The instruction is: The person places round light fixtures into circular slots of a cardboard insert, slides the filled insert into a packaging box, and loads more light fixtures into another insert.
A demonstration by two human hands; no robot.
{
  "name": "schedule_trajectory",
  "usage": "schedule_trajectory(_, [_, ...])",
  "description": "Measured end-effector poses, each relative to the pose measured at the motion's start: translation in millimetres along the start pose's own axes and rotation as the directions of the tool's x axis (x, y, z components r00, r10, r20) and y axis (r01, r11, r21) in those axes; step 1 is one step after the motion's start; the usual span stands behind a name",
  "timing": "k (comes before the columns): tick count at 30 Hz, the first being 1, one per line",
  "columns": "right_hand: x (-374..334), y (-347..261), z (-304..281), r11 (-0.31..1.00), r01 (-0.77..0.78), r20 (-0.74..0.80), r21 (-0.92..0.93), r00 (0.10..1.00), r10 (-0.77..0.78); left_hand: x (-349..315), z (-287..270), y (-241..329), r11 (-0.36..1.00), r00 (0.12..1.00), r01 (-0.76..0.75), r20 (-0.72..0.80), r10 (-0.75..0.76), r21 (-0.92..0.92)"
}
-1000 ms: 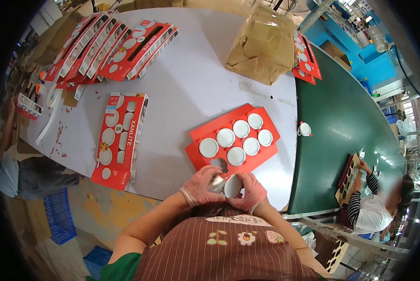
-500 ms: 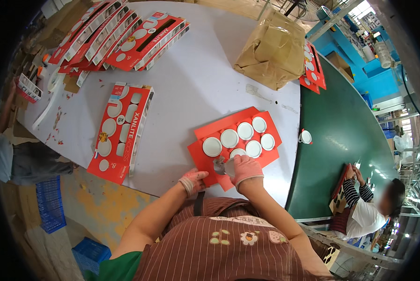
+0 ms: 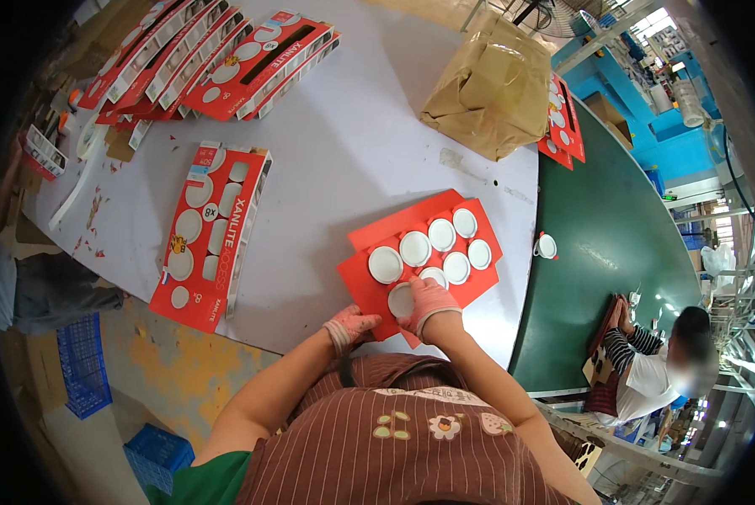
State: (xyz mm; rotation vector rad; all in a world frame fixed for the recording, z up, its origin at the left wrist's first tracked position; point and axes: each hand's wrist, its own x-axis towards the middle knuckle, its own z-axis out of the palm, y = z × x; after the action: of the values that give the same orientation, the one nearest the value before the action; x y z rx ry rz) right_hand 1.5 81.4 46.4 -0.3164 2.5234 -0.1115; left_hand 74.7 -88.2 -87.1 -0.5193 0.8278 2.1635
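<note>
Right hand: yours (image 3: 430, 305), in a pink-and-white glove, has its fingers bent against the right side of a white disc (image 3: 401, 300); you cannot tell whether they grip it or only press it.
White disc: it sits at the near left corner of the red card (image 3: 362, 282), beside the other discs (image 3: 415, 248).
Left hand: yours (image 3: 352, 326), gloved too, has its fingers partly curled at the card's near left edge; you cannot tell whether they pinch it.
Red card: it lies before you on the white table (image 3: 310, 194), bearing two rows of four discs, counting the one under your fingers.
Red box: one with round cut-outs (image 3: 205, 290) lies to your left.
Green surface: beyond the table's right edge (image 3: 609, 261), it bears a single white piece (image 3: 546, 246).
</note>
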Motion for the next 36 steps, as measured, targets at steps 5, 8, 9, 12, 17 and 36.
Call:
schedule_trajectory(5, [3,14,20,0.985,-0.031,0.007,0.172,1.0,0.03,2,0,10,0.998,0.999,0.009,0.033,-0.011,0.063])
schedule_trajectory(8, [3,28,32,0.932,0.137,-0.144,0.335,0.985,-0.093,-3,-1,14,0.999,1.0,0.007,0.03,-0.008,0.041])
schedule_trajectory(9, [5,33,35,0.896,-0.004,-0.047,0.444,0.998,0.028,-5,0,17,1.0,1.0,-0.004,0.024,0.004,0.021])
schedule_trajectory(12, [15,52,55,0.653,-0.274,0.188,0.706,0.962,0.2,-9,9,22,0.999,1.0,0.021,0.01,-0.022,0.032])
schedule_trajectory(17, [25,56,75,0.338,-0.422,0.33,0.842,0.896,0.298,5,1,3,0.998,0.998,0.058,-0.003,-0.058,0.023])
schedule_trajectory(36, [10,31,76,0.768,-0.252,0.15,0.589,0.968,0.203,17,-8,-18,0.99,0.991,0.083,0.097,-0.094,0.116])
